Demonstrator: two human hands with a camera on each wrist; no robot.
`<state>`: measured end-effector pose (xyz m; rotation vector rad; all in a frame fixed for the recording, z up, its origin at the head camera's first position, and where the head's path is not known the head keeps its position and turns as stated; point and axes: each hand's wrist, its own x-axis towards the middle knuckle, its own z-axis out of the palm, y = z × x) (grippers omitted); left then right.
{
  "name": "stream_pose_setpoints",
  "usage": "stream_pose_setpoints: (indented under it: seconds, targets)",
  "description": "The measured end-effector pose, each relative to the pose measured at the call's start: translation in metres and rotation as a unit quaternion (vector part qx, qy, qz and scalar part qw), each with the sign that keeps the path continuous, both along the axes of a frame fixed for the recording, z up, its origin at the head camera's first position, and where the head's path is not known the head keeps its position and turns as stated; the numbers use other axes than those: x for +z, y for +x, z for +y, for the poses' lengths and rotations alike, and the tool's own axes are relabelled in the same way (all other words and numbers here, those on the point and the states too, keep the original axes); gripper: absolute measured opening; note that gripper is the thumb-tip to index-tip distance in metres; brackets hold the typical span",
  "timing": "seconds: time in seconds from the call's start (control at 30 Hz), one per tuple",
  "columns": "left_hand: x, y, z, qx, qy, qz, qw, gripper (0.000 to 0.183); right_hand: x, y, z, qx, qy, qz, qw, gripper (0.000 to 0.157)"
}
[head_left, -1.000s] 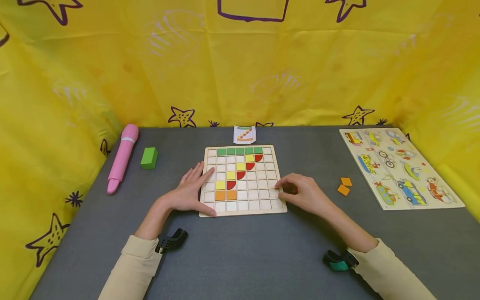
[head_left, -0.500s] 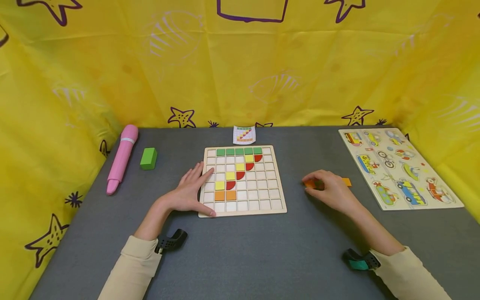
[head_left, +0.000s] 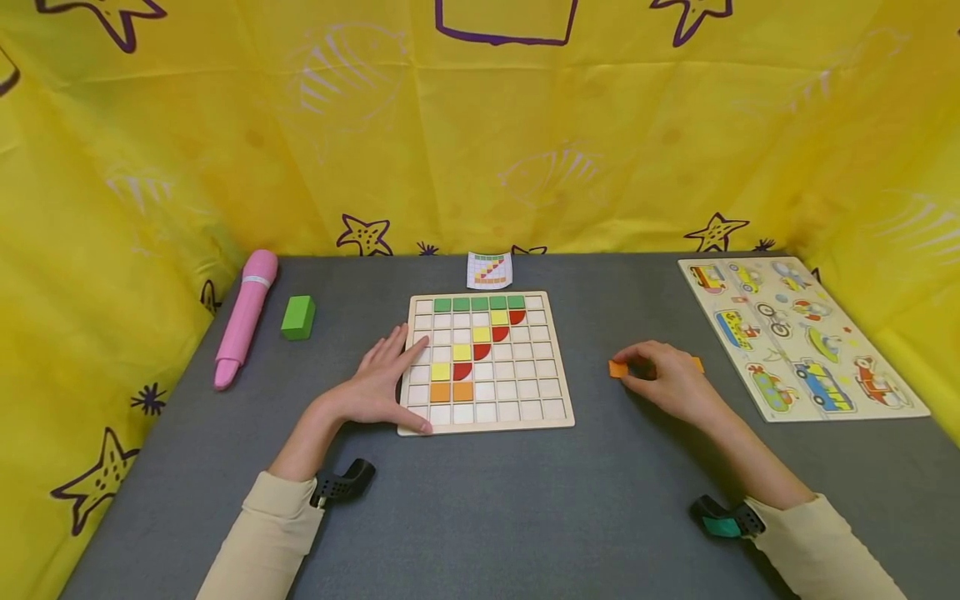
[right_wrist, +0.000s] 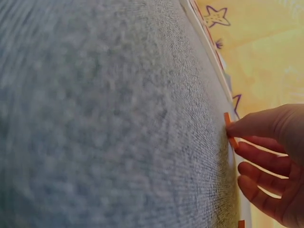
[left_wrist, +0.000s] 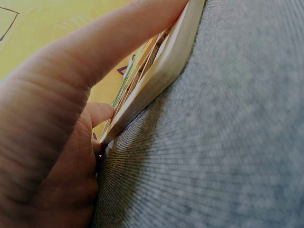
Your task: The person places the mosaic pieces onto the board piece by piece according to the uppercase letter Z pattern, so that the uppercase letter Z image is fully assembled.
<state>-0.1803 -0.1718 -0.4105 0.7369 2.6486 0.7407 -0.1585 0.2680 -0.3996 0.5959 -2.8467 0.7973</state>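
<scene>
In the head view my left hand (head_left: 378,383) rests with spread fingers on the left side of a wooden grid board (head_left: 567,400), the thumb at its front corner. The left wrist view shows the thumb lying over the edge of the board (left_wrist: 178,57). My right hand (head_left: 667,379), to the right of the board, pinches a small orange square tile (head_left: 617,369) at its fingertips, close over the table; the right wrist view shows this tile (right_wrist: 231,130) edge-on. Green, yellow, red and orange tiles fill part of the grid.
Another orange tile (head_left: 698,364) peeks out behind the right hand. A picture puzzle board (head_left: 787,350) lies at the far right. Behind the grid stands a small pattern card (head_left: 489,271). A green block (head_left: 298,317) and a pink microphone-shaped object (head_left: 246,317) are at left.
My right hand has moved from the grid board's right edge further right, and an orange tile now shows at its fingertips. The left hand has stayed on the board.
</scene>
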Motion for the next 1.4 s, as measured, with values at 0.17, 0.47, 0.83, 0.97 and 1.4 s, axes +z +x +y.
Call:
stream_pose_setpoints:
  seconds: [0.17, 0.47, 0.83, 0.97, 1.4]
  targets:
    - [0.0, 0.0, 0.0, -0.001, 0.002, 0.0, 1.0, 0.129, -0.001, 0.0, -0.005, -0.005, -0.009, -0.002, 1.0, 0.023]
    - [0.0, 0.0, 0.0, 0.0, -0.002, -0.002, 1.0, 0.129, 0.008, -0.003, -0.033, 0.007, -0.041, -0.036, 0.998, 0.025]
    - [0.0, 0.0, 0.0, 0.0, -0.001, 0.001, 1.0, 0.129, 0.013, -0.005, -0.075, 0.05, -0.058, -0.061, 0.995, 0.028]
    - [0.0, 0.0, 0.0, 0.0, -0.001, 0.0, 1.0, 0.129, 0.011, -0.005, -0.091, 0.073, -0.067, -0.071, 0.992, 0.027]
    - [0.001, 0.0, -0.001, -0.001, 0.002, -0.005, 1.0, 0.128, 0.008, -0.006, -0.136, 0.127, -0.056, -0.067, 0.988, 0.025]
